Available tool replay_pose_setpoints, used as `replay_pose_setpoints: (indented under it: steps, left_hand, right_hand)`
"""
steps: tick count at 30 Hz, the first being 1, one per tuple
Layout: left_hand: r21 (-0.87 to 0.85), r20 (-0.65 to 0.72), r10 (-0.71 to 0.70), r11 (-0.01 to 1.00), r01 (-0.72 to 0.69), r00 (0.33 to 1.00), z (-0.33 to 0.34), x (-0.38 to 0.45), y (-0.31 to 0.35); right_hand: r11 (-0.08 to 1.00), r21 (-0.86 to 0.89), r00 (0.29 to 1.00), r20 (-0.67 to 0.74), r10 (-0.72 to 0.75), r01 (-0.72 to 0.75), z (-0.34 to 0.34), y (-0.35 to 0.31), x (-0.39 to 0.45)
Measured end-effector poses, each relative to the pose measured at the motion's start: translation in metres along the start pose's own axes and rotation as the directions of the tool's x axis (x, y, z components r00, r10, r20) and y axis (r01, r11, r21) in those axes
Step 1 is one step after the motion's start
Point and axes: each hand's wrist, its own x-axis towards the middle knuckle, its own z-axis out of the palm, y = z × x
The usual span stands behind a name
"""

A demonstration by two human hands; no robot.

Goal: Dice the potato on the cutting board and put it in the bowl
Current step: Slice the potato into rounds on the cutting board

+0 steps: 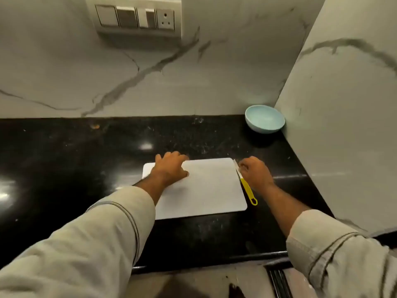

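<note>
A white cutting board (210,186) lies on the black counter, and I see no potato on it. My left hand (169,168) is at the board's far left edge, with its fingers curled over that edge and its thumb on top. A knife with a yellow handle (247,188) lies along the board's right edge, blade pointing away from me. My right hand (255,171) sits just right of the blade with its fingers curled under. Whether they touch the knife is hidden. A light blue bowl (265,119) stands empty in the back right corner.
The black stone counter (86,158) runs left from the board to the frame's edge. A marble wall (343,136) closes the right side just past the bowl. A switch panel (135,17) is on the back wall. The counter's front edge (214,261) is near me.
</note>
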Motion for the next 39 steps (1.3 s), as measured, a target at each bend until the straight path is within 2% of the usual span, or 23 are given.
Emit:
replay_pose_setpoints:
  steps: [3, 9, 12, 16, 18, 21, 25, 26, 27, 29, 31, 32, 33, 34, 37, 39]
  left_hand:
    - [0.101, 0.058, -0.007, 0.995, 0.001, 0.998, 0.000, 0.005, -0.003]
    - [0.101, 0.192, -0.057, 0.994, 0.038, 0.980, -0.002, 0.015, -0.011]
    - [0.109, 0.193, -0.046, 0.994, 0.025, 0.980, 0.000, 0.017, -0.010]
    - [0.118, 0.191, -0.037, 0.993, 0.014, 0.981, 0.004, 0.019, -0.009]
    - [0.101, 0.173, -0.049, 0.994, 0.032, 0.984, 0.005, 0.020, -0.012]
    - [0.068, 0.178, -0.072, 0.996, 0.061, 0.981, 0.005, 0.021, -0.018]
    - [0.066, 0.175, -0.021, 0.998, 0.010, 0.984, 0.003, 0.021, -0.023]
    - [0.066, 0.145, -0.001, 0.998, -0.009, 0.989, 0.003, 0.020, -0.023]
    - [0.053, 0.105, 0.018, 0.998, -0.023, 0.994, 0.005, 0.019, -0.021]
    - [-0.020, 0.028, 0.047, 0.999, -0.047, 0.998, 0.009, 0.014, -0.013]
    - [-0.064, 0.015, 0.070, 0.996, -0.069, 0.997, 0.017, 0.008, 0.000]
    - [-0.050, 0.030, 0.076, 0.996, -0.074, 0.997, 0.022, 0.005, 0.006]
    - [-0.023, 0.047, 0.078, 0.997, -0.077, 0.996, 0.027, 0.003, 0.011]
    - [0.004, 0.056, 0.081, 0.997, -0.082, 0.995, 0.033, 0.001, 0.016]
    - [0.016, 0.046, 0.085, 0.996, -0.085, 0.995, 0.043, -0.005, 0.019]
    - [0.000, 0.035, 0.091, 0.996, -0.091, 0.995, 0.045, -0.009, 0.019]
  right_hand:
    - [0.993, 0.012, 0.993, 0.027, 0.118, -0.119, 0.013, 0.013, -0.010]
    - [0.968, -0.052, 0.968, 0.025, 0.249, -0.247, 0.021, 0.012, -0.025]
    - [0.955, -0.111, 0.956, 0.072, 0.284, -0.275, 0.020, 0.008, -0.025]
    - [0.926, -0.099, 0.926, 0.066, 0.371, -0.364, 0.018, 0.007, -0.025]
    - [0.912, -0.031, 0.912, 0.019, 0.411, -0.410, 0.019, 0.010, -0.024]
    - [0.867, 0.163, 0.872, -0.060, 0.486, -0.471, 0.020, 0.012, -0.024]
    - [0.847, 0.265, 0.867, -0.072, 0.494, -0.461, 0.024, 0.007, -0.032]
    - [0.793, 0.382, 0.841, -0.066, 0.536, -0.475, 0.025, 0.005, -0.033]
    - [0.687, 0.540, 0.802, -0.036, 0.597, -0.487, 0.026, 0.001, -0.034]
    - [0.395, 0.775, 0.709, 0.096, 0.699, -0.494, 0.026, -0.008, -0.034]
    - [0.207, 0.829, 0.677, 0.250, 0.692, -0.519, 0.026, -0.018, -0.037]
    - [0.177, 0.824, 0.684, 0.304, 0.663, -0.538, 0.027, -0.024, -0.039]
    - [0.198, 0.813, 0.710, 0.326, 0.625, -0.548, 0.029, -0.030, -0.042]
    - [0.273, 0.798, 0.754, 0.310, 0.579, -0.537, 0.033, -0.036, -0.046]
    - [0.635, 0.667, 0.899, 0.124, 0.421, -0.389, 0.046, -0.056, -0.059]
    - [0.810, 0.515, 0.948, 0.018, 0.318, -0.281, 0.052, -0.069, -0.065]
